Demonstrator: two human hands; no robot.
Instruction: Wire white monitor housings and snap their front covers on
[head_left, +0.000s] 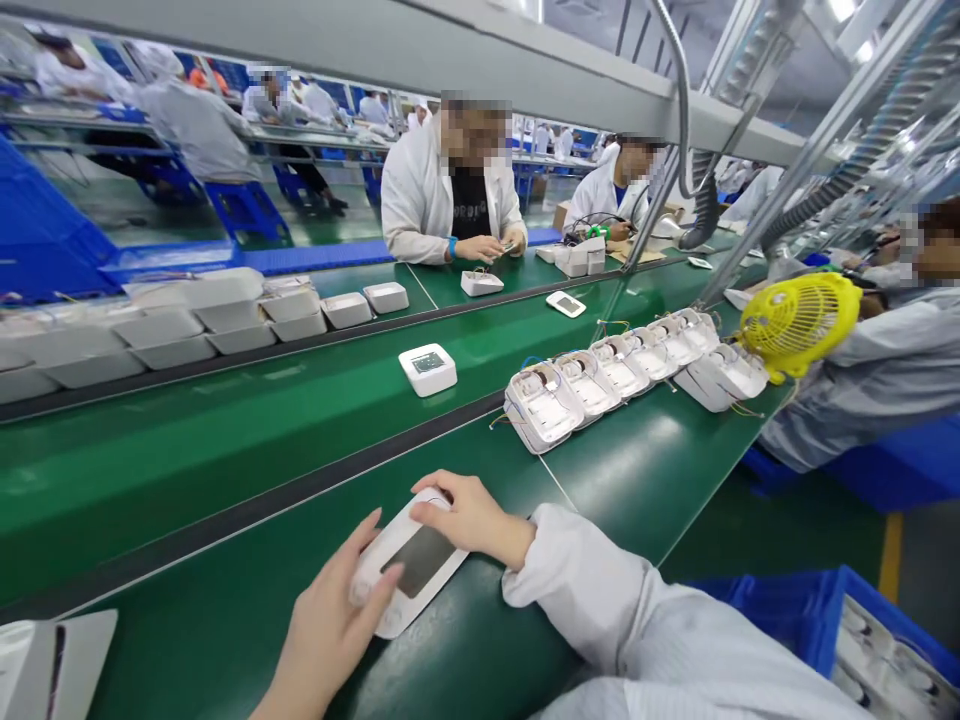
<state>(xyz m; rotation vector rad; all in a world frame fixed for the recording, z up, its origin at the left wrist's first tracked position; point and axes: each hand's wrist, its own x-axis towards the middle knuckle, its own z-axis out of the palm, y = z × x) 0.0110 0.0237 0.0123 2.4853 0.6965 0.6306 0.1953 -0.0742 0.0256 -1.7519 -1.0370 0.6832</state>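
White device (pixel 424 560) lies between left hand (pixel 337 603) and right hand (pixel 474 516), both holding it.

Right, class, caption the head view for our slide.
Left hand and right hand on a white grey-screened device at a green workbench.

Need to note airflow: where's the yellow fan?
In the head view, the yellow fan is at the right, beside the far end of the row of open white housings.

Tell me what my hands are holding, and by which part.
A white screened device: left hand at its near end, right hand at its far end, both thumbs on its face.
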